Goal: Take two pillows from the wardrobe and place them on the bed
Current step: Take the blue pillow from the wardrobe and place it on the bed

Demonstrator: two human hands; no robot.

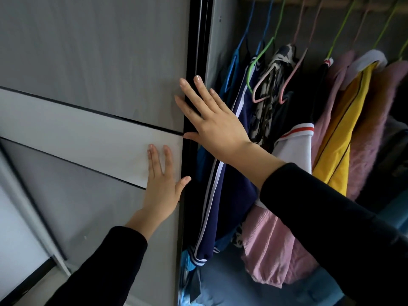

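A grey sliding wardrobe door (92,62) with a pale diagonal band fills the left half of the view. My left hand (162,184) lies flat on the door's face, fingers spread, close to its black edge. Higher up, my right hand (212,120) presses against that black edge (189,151), fingers apart and holding nothing. To the right, the wardrobe stands open on a compartment of hanging clothes (287,140). No pillow and no bed are in view.
Coloured hangers (265,51) hang from a rail at the top right, carrying navy, pink, yellow and white garments. Blue fabric (242,281) lies at the compartment's bottom. A second door panel (17,228) shows at the lower left.
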